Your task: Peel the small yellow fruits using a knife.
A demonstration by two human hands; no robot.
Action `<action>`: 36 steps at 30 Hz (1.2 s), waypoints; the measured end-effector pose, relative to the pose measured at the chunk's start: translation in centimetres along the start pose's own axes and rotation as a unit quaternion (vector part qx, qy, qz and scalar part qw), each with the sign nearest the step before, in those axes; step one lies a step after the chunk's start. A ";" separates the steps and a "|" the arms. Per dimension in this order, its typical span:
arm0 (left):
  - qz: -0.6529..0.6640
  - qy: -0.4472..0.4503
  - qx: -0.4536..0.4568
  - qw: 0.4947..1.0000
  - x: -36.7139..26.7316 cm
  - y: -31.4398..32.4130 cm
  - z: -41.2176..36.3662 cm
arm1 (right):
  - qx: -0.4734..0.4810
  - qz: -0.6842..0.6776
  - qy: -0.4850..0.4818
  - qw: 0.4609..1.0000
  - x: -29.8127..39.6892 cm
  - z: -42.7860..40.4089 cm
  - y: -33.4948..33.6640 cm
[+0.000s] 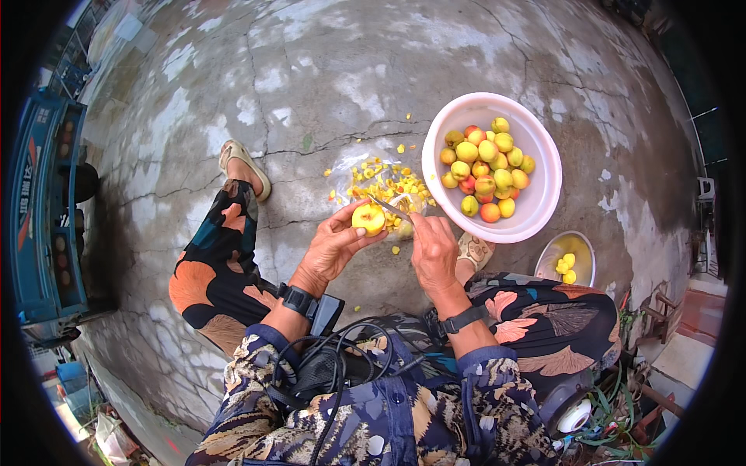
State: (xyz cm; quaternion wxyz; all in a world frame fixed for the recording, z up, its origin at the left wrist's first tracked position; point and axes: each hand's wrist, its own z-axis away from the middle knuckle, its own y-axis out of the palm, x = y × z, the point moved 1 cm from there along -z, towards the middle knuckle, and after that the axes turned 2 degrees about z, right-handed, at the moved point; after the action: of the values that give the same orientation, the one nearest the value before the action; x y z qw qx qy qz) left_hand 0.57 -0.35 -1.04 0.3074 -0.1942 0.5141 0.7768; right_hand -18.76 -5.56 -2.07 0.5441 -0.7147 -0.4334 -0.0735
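My left hand (340, 240) holds a yellow fruit (368, 219), peach- or apricot-like, with peeled flesh and a brownish hollow facing up. In my right hand (434, 250) is a knife (391, 208), its blade pointing left and its tip close to the fruit's upper edge. Whether the blade touches the fruit I cannot tell. Below both hands, yellow peelings (402, 185) lie on a clear plastic bag (349, 160) spread over the ground. A pale pink basin (545, 201) to the right holds several whole yellow and red fruits (488, 151).
A smaller bowl (546, 256) with several peeled yellow pieces (565, 267) stands by my right knee. Cracked concrete (326, 70) surrounds me. A blue vehicle (44, 209) is at far left. Black cables (341, 349) lie over my lap, and plants (612, 413) grow at lower right.
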 end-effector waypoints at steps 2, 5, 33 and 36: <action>0.013 0.000 -0.003 1.000 0.0 -0.2 -0.1 | -0.009 -0.015 -0.009 1.000 0.6 -0.2 0.0; 0.021 0.006 -0.024 0.999 0.0 -0.5 -0.1 | -0.021 -0.030 -0.025 0.999 1.2 -0.2 -0.1; -0.013 -0.019 -0.007 1.000 1.6 -1.6 -0.5 | 0.048 0.065 -0.040 0.996 -1.1 0.5 1.5; -0.003 0.001 0.000 1.000 1.0 -0.3 -0.7 | 0.050 0.055 0.007 0.997 -2.0 0.5 1.3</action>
State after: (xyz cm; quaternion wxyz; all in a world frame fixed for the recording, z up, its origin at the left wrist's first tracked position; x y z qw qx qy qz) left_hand 0.08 -0.59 -2.13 0.3090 -0.1968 0.5137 0.7759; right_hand -19.29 -6.26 -4.40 0.5852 -0.7089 -0.3927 -0.0274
